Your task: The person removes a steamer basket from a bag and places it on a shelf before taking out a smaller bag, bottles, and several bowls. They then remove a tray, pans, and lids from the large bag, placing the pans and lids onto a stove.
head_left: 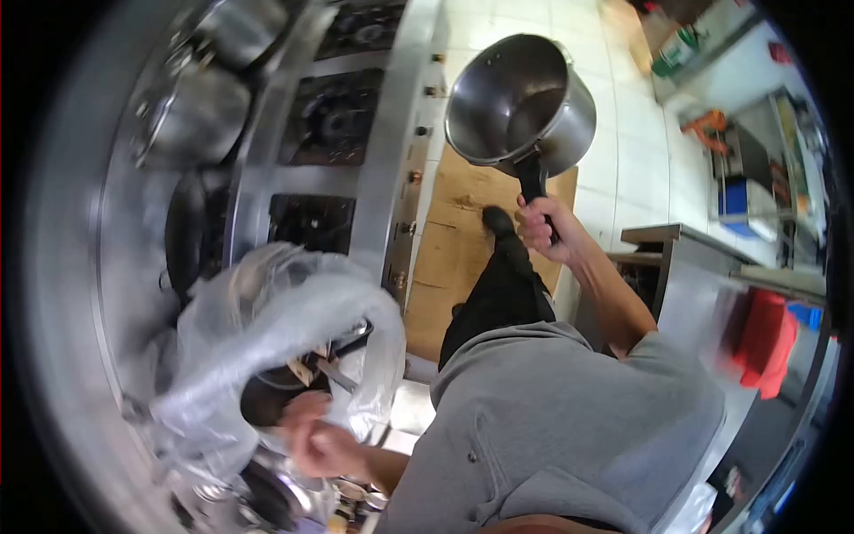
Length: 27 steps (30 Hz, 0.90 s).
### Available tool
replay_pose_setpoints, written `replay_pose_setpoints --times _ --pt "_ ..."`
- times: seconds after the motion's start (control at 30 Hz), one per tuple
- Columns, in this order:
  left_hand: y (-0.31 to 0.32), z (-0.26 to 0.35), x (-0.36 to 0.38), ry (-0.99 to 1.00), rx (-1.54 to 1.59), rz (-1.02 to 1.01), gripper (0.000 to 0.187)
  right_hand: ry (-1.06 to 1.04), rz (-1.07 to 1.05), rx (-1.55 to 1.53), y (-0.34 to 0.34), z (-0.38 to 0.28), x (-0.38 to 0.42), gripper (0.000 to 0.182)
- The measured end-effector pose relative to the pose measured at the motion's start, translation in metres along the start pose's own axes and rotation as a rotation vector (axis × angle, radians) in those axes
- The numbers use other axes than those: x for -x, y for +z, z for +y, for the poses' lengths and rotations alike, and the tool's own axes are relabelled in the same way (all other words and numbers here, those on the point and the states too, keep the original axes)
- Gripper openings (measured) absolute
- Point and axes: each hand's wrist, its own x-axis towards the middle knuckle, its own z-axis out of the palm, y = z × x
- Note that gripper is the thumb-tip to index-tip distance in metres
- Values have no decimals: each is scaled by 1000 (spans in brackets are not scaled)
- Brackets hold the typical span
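My right hand (544, 227) is wrapped round the black handle of a deep steel pot (569, 125). The pot is held out over the floor, tilted so that its bare inside shows. My left hand (320, 436), smeared by motion, is at the lower left beside a large clear plastic bag (294, 311). Dark pans (267, 400) and some wooden and metal handles show in the bag's opening, close to the left fingers. I cannot tell whether the left hand holds anything.
A steel stove with black burners (329, 116) runs along the left, with steel pots (200, 116) behind it. Brown cardboard (449, 231) lies on the white tiles underfoot. At the right stand a steel counter (703, 276), a red cloth (765, 343) and shelving.
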Motion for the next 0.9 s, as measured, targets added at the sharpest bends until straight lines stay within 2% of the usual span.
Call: replay_pose_setpoints --times 0.03,0.1,0.13,0.17,0.2,0.27,0.3,0.37,0.4,0.43,0.5,0.57,0.6,0.63,0.7,0.77,0.83,0.9 --pt "41 -4 -3 -1 102 -60 18 -24 23 -44 -28 -13 -10 8" --pt "99 -24 -14 -82 -63 -418 20 48 79 -204 -78 -42 -30 11" --pt "131 -40 -14 -186 -45 -481 22 55 122 -251 -102 -58 -37 19" --pt "162 -62 -12 -291 -35 -538 24 47 134 -288 -129 -72 -45 19" --pt "189 -86 -8 -293 -38 -575 24 58 148 -415 -159 -85 -55 21" --pt "241 -134 -5 -595 -99 -629 24 51 145 -608 -211 -101 -80 25" --pt "273 -157 -10 -592 -109 -664 24 44 148 -643 -227 -113 -97 25" --pt "324 -195 -16 -856 -121 -556 23 37 375 -534 -256 -105 -118 25" --pt "348 -226 -20 -766 -199 -629 24 17 399 -338 -271 -94 -126 20" --pt "371 -257 -26 -576 -297 -735 24 33 411 -368 -284 -86 -130 20" --pt "413 -299 -48 -245 -457 -894 25 211 821 637 -268 -74 -127 11" --pt "468 -333 -76 39 -520 -923 28 -36 1058 1291 -293 -35 -110 21" --pt "484 -355 -87 134 -584 -935 29 72 1046 1289 -308 -36 -105 31" --pt "504 -377 -95 133 -582 -947 29 81 1050 1281 -332 -43 -118 31" --pt "534 -401 -110 313 -676 -945 32 442 1096 1149 -372 -77 -155 30" --pt "558 -414 -114 369 -708 -1007 35 479 1345 1209 -391 -107 -202 28" --pt "573 -427 -116 434 -763 -1076 38 447 1277 1365 -425 -129 -241 25" --pt "579 -431 -109 432 -782 -1118 44 480 1246 1365 -450 -142 -270 24"
